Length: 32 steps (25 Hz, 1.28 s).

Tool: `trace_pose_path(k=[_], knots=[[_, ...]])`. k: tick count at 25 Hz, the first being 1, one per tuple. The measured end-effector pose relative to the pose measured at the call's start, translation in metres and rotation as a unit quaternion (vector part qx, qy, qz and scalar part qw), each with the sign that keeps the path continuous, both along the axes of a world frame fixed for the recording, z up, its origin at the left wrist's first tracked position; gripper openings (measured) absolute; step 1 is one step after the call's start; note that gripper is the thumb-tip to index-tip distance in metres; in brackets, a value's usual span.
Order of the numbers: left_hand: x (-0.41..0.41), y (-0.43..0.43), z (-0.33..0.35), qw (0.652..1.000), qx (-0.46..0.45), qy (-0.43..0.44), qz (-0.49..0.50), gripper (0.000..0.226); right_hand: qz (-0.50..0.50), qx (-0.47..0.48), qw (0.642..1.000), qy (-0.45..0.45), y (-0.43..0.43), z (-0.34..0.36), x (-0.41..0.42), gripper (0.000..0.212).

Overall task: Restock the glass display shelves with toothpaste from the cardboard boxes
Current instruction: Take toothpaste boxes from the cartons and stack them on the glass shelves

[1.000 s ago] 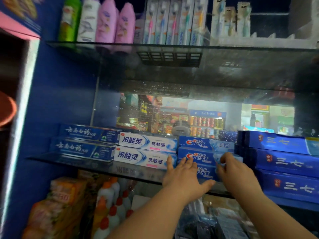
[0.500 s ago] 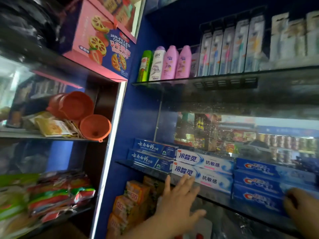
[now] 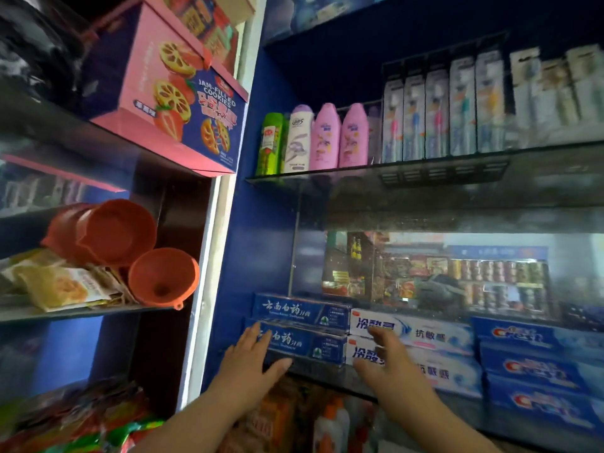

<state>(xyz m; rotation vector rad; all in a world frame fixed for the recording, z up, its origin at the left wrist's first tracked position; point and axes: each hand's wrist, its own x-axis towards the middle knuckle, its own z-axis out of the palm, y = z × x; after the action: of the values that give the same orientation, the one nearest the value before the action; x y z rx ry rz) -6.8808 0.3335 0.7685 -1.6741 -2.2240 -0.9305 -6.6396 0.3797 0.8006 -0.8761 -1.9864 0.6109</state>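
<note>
head view: both bare forearms rise from the bottom edge and reach forward to the glass shelf [image 3: 323, 376] that carries the toothpaste. the left hand [image 3: 250, 359] is flat, with the back of the hand toward the camera. its fingers [image 3: 258, 335] are straight and a little spread, and the thumb is stretched out to the right along the shelf edge. the fingertips lie on the left end of the lower of two stacked dark blue toothpaste boxes [image 3: 302, 312]. this hand grips nothing.

the right hand [image 3: 390, 367] is also spread wide, fingers apart and pointing up, in front of the left ends of two stacked white toothpaste boxes [image 3: 434, 335]. it is blurred, so i cannot tell if it touches them. nothing is closed inside it.

the white stack stands just beside the dark blue stack, and three stacked crest boxes [image 3: 536, 367] stand just beside it on the right, all on the same shelf.

on the shelf above stand a green bottle [image 3: 271, 142], pink bottles [image 3: 340, 135] and toothbrush packs [image 3: 441, 112]. in the left cabinet are a pink cookie box [image 3: 183, 93] and orange funnels [image 3: 137, 253].
</note>
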Motion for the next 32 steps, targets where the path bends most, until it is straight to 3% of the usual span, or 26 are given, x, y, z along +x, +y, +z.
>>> trace_pose_path(k=[3,5,7,12,16,20,26,29,32], knots=[[-0.025,0.03,0.012,0.998,0.002,-0.043,-0.05,0.117,-0.012,-0.088,0.996,0.008,0.016,0.006,-0.055,0.054],[-0.044,0.055,0.022,0.999,0.005,-0.016,-0.049,0.087,-0.036,-0.11,0.993,-0.003,0.031,0.006,-0.078,0.059],[-0.06,0.078,0.027,0.999,-0.004,0.028,-0.039,0.079,-0.063,-0.111,0.992,-0.007,0.039,0.006,-0.09,0.062],[-0.073,0.101,0.018,0.999,-0.028,0.014,-0.037,0.103,-0.09,-0.077,0.992,-0.041,0.046,-0.003,-0.097,0.06],[-0.075,0.1,0.017,0.999,-0.014,-0.004,-0.05,0.117,-0.119,-0.025,0.991,0.052,0.059,0.008,-0.102,0.062],[-0.074,0.101,0.015,0.998,-0.018,-0.019,-0.057,0.123,-0.08,-0.029,0.995,0.057,0.076,0.022,-0.126,0.079],[-0.079,0.104,0.016,0.998,-0.015,-0.006,-0.055,0.121,-0.052,-0.055,0.989,0.13,0.08,0.008,-0.126,0.076],[-0.078,0.102,0.017,0.998,0.012,0.01,-0.057,0.113,-0.099,0.088,0.989,0.068,0.078,0.008,-0.08,0.067],[-0.067,0.088,0.015,0.981,0.1,0.16,-0.044,0.099,-0.244,0.173,0.941,-0.158,0.082,0.02,0.001,0.057]])
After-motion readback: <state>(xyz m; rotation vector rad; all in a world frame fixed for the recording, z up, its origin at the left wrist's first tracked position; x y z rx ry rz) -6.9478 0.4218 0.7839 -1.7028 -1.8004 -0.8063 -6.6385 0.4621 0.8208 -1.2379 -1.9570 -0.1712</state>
